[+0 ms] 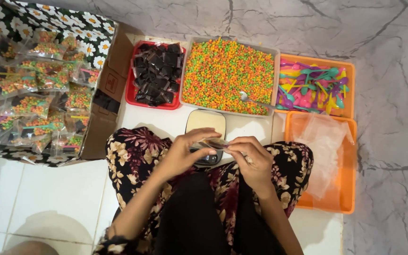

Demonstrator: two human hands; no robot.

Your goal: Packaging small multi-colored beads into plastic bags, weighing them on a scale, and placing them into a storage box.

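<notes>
Both hands [220, 156] pinch small clear bag [213, 142] over scale [206, 123] | fingers pressed together | trays crowd front edge

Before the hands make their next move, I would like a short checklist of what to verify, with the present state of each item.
1. Left hand and right hand both pinch the small clear bag: ok.
2. Bag mouth open: cannot tell, fingers cover it.
3. Small scale free of load: ok, platform bare.
4. Scale display readable: cannot tell, hands hide it.
5. Metal scoop within the tray of coloured pellets: ok, it lies at the near edge.
6. Supplies present: red tray of dark packets, orange tray of plastic spoons, orange tray of empty bags: ok.
</notes>
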